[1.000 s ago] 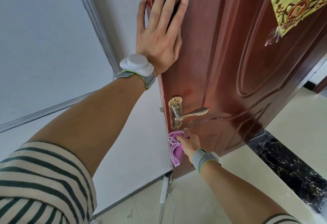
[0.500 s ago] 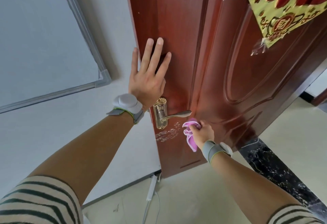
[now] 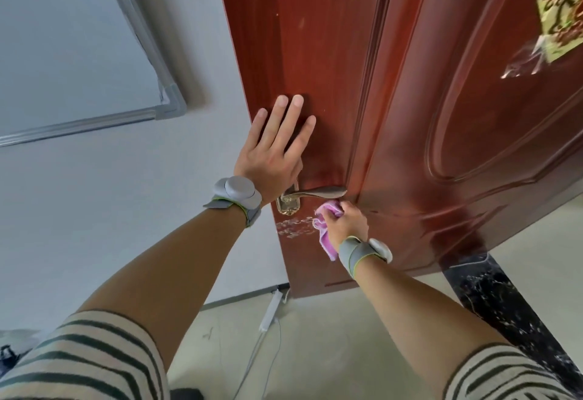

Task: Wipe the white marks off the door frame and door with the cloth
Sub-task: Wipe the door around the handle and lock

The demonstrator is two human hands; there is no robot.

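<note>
A reddish-brown wooden door [image 3: 410, 84] fills the upper right. My left hand [image 3: 274, 144] lies flat with straight fingers against it, just above the gold lever handle [image 3: 312, 194]. My right hand [image 3: 348, 221] grips a bunched pink cloth [image 3: 326, 229] and holds it to the door directly below the lever's tip. A patch of white marks [image 3: 291, 226] sits under the handle plate, just left of the cloth. Fainter white smears [image 3: 299, 21] show higher on the door.
A white wall with a framed whiteboard [image 3: 79, 52] lies to the left. A white power strip [image 3: 271, 308] and its cord run across the pale floor near the door's bottom corner. A black marble threshold [image 3: 492, 298] crosses the floor at right. A yellow paper decoration [image 3: 558, 5] hangs on the door.
My left hand slid down the door from high up to just above the handle. My right hand carried the cloth from the door's edge to under the lever tip, uncovering the white marks.
</note>
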